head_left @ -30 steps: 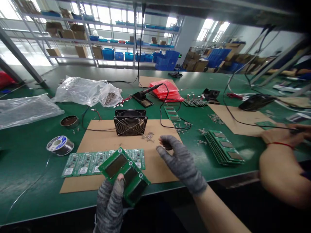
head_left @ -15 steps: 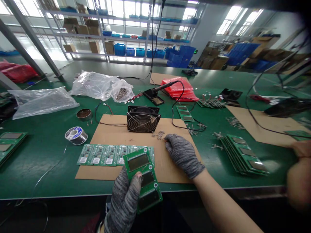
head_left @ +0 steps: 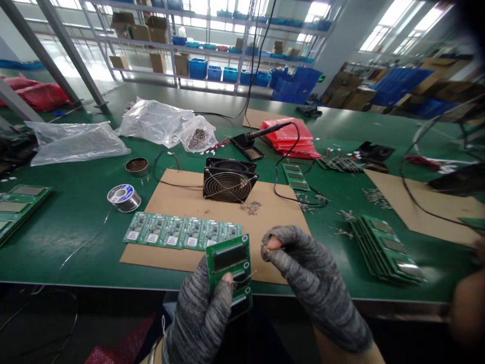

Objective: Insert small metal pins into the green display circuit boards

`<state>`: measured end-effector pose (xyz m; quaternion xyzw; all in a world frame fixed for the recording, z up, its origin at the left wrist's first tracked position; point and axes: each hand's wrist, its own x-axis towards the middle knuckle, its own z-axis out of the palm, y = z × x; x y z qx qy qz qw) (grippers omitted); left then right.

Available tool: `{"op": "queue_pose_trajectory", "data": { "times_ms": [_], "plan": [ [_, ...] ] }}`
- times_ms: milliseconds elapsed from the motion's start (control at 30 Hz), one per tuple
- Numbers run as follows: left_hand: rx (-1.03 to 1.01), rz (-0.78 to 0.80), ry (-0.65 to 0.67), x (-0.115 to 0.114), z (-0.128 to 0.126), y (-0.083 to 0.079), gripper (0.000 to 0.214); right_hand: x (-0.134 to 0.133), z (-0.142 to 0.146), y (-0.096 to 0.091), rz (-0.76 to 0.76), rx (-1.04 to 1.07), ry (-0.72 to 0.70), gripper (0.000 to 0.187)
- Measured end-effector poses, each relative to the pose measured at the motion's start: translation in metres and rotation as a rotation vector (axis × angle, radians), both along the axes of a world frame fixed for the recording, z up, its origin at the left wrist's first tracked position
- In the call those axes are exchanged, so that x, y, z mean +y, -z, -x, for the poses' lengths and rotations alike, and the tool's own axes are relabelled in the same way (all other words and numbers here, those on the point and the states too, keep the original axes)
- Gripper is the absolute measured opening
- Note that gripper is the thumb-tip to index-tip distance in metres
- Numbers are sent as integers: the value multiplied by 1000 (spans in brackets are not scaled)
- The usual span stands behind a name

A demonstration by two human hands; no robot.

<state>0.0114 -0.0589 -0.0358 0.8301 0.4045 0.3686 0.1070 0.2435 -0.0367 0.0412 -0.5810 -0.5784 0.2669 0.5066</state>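
Observation:
My left hand (head_left: 206,308), in a grey knit glove with the thumb tip bare, grips a green circuit board (head_left: 229,258) with three dark display windows, tilted up over the table's front edge. My gloved right hand (head_left: 303,273) is to the right of the board and apart from it. Its thumb and fingertips are pinched together, and whatever lies between them is too small to make out. A thin pale wire-like line crosses the board's right edge. Beyond both hands, small metal-legged parts (head_left: 250,207) lie in a loose heap on the cardboard sheet (head_left: 182,258).
A row of green boards (head_left: 182,232) lies left on the cardboard, behind it a black fan (head_left: 230,182). A solder spool (head_left: 124,197) and round tin (head_left: 137,167) stand left. Stacked display boards (head_left: 386,247) are right; a soldering iron (head_left: 265,131) rests behind. Another person's arm (head_left: 470,303) shows at right.
My right hand has left the heap of small parts and come back toward me, turned fingertips-inward beside the board. The board in my left hand is slightly more upright. The view has shifted.

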Motion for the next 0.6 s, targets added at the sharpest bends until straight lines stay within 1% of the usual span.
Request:
{"op": "queue_pose_trajectory", "data": {
  "times_ms": [67,167,300,433,500,600],
  "plan": [
    [18,-15,28,-3,1,-1,51,-3,11,-6,-4,74,-27,4],
    [31,-21,48,-6,1,-3,46,-2,18,-5,23,109,-40,3],
    [45,-89,47,-6,-1,-6,49,-1,17,-1,52,104,-22,3],
    [79,-187,38,-4,-4,-13,48,-3,16,-4,54,101,-12,3],
    [95,-197,22,-4,-6,-18,46,-4,16,-7,62,93,-21,4],
    [100,-160,-10,-4,-8,-24,43,-3,17,-9,72,78,-20,4]
  ]
}}
